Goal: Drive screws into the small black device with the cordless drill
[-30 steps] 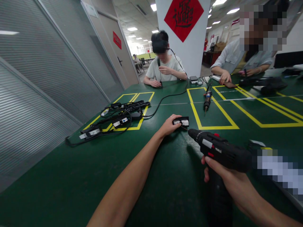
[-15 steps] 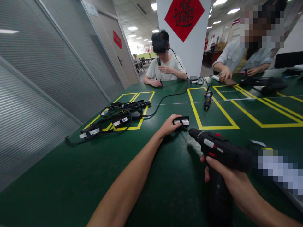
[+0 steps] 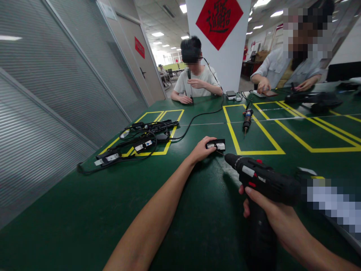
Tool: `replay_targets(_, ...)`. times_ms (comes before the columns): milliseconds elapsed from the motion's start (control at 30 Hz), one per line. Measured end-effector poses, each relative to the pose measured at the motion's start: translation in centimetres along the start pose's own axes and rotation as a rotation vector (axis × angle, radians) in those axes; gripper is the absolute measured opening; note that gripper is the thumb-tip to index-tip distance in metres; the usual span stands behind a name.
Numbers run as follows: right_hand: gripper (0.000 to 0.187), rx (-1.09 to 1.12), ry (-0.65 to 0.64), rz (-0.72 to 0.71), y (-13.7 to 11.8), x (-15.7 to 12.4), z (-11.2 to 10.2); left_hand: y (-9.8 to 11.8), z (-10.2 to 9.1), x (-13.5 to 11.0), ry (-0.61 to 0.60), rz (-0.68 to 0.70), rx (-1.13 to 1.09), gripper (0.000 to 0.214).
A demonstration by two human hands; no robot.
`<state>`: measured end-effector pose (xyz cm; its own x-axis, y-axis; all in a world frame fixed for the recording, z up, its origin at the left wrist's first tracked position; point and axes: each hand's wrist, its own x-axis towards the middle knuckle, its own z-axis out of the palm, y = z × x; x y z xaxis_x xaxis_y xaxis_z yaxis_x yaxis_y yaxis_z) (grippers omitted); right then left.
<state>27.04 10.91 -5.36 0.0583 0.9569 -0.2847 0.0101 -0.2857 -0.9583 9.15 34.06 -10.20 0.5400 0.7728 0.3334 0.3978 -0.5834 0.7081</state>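
My left hand (image 3: 203, 149) grips the left end of a small black box-shaped part with a white label (image 3: 220, 145), holding it at the table. Closed round its handle, my right hand (image 3: 270, 207) holds a black cordless drill (image 3: 262, 175) with red marks. The drill's thin bit points left at the near side of the labelled part. Whether the tip touches it is too small to tell. Several more black labelled parts with cables (image 3: 143, 144) lie in a heap to the left.
The green table (image 3: 84, 218) carries yellow tape rectangles. A slim corded tool with a pointed tip (image 3: 247, 120) lies beyond my hands. A partly blurred flat object (image 3: 332, 203) is at the right. Across the table sit a person in a white shirt (image 3: 197, 84) and another in a light-blue shirt (image 3: 282, 71).
My hands, the drill and the labelled part look almost unmoved. The person at the right has shifted a hand and a flat brown object slightly to the left.
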Motion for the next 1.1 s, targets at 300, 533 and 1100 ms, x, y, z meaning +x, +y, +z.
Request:
replay_targets(300,0.031,0.018,0.017,0.005,0.36,0.17,-0.03,-0.09,0.13,0.06,0.008,0.010,0.020,0.045)
replay_targets(533,0.031,0.024,0.000,0.013,0.02,0.12,0.08,-0.18,0.13,0.09,0.010,0.007,0.002,0.045)
replay_targets(1100,0.032,0.025,0.039,0.039,-0.01,-0.32,0.28,0.21,-0.04,0.01,0.007,-0.008,-0.037,0.044)
